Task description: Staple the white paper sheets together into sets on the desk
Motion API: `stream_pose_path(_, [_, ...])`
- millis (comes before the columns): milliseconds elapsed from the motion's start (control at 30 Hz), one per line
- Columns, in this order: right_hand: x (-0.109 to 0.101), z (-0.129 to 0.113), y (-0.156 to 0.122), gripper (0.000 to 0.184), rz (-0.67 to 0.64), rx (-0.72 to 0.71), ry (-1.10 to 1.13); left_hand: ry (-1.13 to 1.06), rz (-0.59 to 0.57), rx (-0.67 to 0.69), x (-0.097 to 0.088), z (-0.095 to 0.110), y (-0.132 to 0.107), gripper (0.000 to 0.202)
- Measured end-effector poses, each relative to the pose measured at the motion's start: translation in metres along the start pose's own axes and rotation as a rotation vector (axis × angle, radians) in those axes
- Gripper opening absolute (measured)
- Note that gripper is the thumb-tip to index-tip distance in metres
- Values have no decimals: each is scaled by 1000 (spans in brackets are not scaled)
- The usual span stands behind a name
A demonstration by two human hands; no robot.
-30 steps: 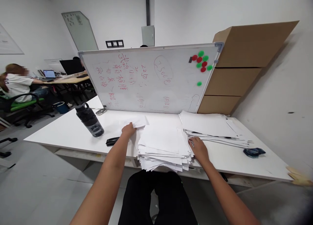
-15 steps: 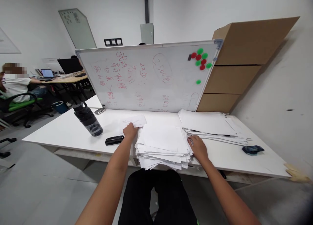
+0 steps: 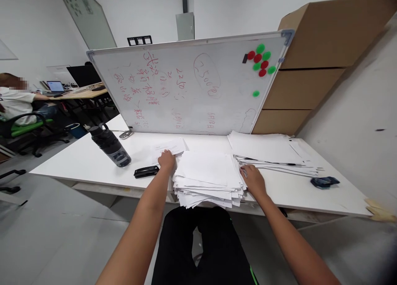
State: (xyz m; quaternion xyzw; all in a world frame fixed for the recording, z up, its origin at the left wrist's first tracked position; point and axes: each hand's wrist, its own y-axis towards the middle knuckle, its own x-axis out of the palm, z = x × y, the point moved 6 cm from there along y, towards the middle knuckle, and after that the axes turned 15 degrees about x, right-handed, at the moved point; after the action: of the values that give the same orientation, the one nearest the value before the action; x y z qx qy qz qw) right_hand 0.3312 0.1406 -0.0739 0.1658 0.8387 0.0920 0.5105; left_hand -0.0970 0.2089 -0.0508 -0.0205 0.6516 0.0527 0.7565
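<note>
White desk (image 3: pixel 288 190): left hand (image 3: pixel 166 159), edged inward, fingers curled on a sheet (image 3: pixel 174 145); paper stack (image 3: pixel 204 169) beside right hand (image 3: pixel 253 178), fingers loosely bent; grips unclear.

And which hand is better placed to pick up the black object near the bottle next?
Probably the left hand, though it is at a marked sheet: the black object lies close beside its wrist. The right hand is across the paper stack.

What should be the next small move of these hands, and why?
Perhaps the right hand should gently square the stack: it is at its side, and the sheets jut out unevenly, while the left hand is at the marked paper.
</note>
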Motion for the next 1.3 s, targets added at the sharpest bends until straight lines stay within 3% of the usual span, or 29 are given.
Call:
stream_pose_path(233, [0, 1, 1, 29, 3, -2, -1, -48, 34, 2, 2, -1, -2, 51])
stream_pose_path(400, [-2, -2, 2, 28, -9, 33, -9, -177, 31, -53, -5, -10, 3, 38])
stream_pose_path(533, [-3, -6, 3, 29, -23, 35, -18, -364, 44, -111, -30, -19, 8, 34])
stream_pose_path(667, [-2, -7, 3, 30, -1, 17, -6, -602, 200, -78, -68, -14, -2, 48])
stream_pose_path(800, [2, -4, 5, 31, 15, 10, 72, -854, 323, 40, -96, 12, -51, 56])
stream_pose_path(867, [-5, -5, 6, 31, 25, 38, 154, -1245, 357, 171, -104, 34, -90, 54])
stream_pose_path(933, [-26, -8, 3, 31, 103, 84, 283, -1466, 315, 314, -110, 58, -135, 55])
stream_pose_path(1067, [-89, -33, -33, 37, 313, 210, 690, -1597, 282, 417, -112, 88, -213, 56])
stream_pose_path(1100, [-96, -44, -47, 41, 248, 245, 832, -1637, 267, 441, -110, 94, -227, 56])
stream_pose_path(1233, [-88, -124, -109, 65, -539, 146, 1313, -1808, 176, 473, -95, 118, -260, 53])
stream_pose_path(1300, [-84, -148, -132, 61, -753, 156, 1389, -1867, 128, 473, -88, 127, -269, 52])
